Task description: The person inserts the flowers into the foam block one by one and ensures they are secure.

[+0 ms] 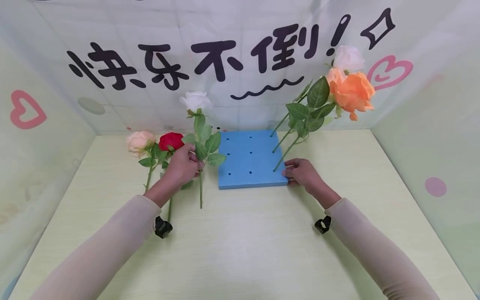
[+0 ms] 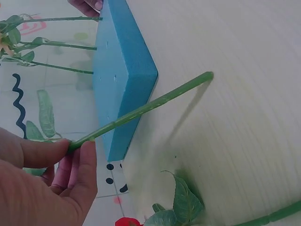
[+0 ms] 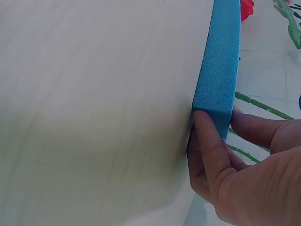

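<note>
My left hand [image 1: 181, 166] pinches the green stem [image 2: 160, 101] of a white artificial rose [image 1: 196, 102] between thumb and fingers. The rose stands roughly upright, left of a blue foam board [image 1: 240, 162] with several small holes. In the left wrist view the stem's cut end hangs over the table. My right hand [image 1: 304, 175] grips the board's front right corner, thumb on top and fingers at its side. Three stems stand in the board's right-hand holes, leaning right; they carry an orange rose [image 1: 354, 92], a pale pink rose [image 1: 335, 76], partly hidden, and a white rose [image 1: 348, 58].
On the table [image 1: 240, 250], left of the board, lie a peach rose [image 1: 140, 141] and a red rose [image 1: 171, 141], the latter partly behind my left hand. A printed backdrop [image 1: 240, 108] rises behind the board, with side panels left and right.
</note>
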Demonstrator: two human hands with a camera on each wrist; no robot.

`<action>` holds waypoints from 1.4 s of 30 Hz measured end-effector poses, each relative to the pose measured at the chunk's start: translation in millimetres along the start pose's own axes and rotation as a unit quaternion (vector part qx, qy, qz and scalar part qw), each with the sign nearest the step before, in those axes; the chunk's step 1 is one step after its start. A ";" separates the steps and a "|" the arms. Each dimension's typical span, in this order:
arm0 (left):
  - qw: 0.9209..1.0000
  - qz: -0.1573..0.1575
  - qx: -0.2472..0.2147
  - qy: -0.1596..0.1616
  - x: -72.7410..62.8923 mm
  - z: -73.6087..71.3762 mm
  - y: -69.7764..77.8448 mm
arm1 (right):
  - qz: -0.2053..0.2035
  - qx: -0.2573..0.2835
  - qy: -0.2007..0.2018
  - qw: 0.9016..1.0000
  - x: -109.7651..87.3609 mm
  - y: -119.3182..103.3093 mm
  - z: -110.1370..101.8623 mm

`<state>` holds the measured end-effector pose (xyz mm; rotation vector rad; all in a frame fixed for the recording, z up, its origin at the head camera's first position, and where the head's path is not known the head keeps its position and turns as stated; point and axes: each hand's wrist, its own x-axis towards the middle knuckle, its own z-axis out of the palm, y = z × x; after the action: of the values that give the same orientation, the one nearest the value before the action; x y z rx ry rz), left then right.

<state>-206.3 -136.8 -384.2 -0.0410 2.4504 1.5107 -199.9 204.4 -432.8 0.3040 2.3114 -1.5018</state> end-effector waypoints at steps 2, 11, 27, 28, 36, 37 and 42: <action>1.000 0.010 -0.003 0.008 0.0 1.0 0.0 | 0.001 -0.001 0.000 1.000 0.1 -0.3 0.2; 0.997 0.050 -0.009 0.062 0.9 5.6 2.6 | 0.000 -0.003 -0.002 1.000 0.4 0.1 -0.8; 0.988 0.087 -0.022 0.127 1.9 11.4 13.7 | -0.003 0.002 -0.001 1.000 0.9 0.1 -2.6; 0.987 0.092 -0.024 0.132 1.6 11.3 15.1 | -0.004 0.001 -0.001 1.000 0.9 0.0 -2.3; 0.973 0.126 -0.087 0.174 2.3 9.1 28.1 | -0.004 0.003 -0.006 1.000 1.5 0.2 -0.9; 0.971 0.128 -0.098 0.178 3.0 9.2 29.8 | -0.004 0.003 -0.007 1.000 1.4 0.3 -1.0; 0.956 0.135 -0.163 0.202 8.5 12.6 39.9 | -0.007 -0.002 -0.003 1.000 1.1 1.6 -2.3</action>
<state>-218.3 -106.5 -356.7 -0.0879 2.5522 2.2099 -200.8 207.1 -433.7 0.2827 2.3163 -1.5035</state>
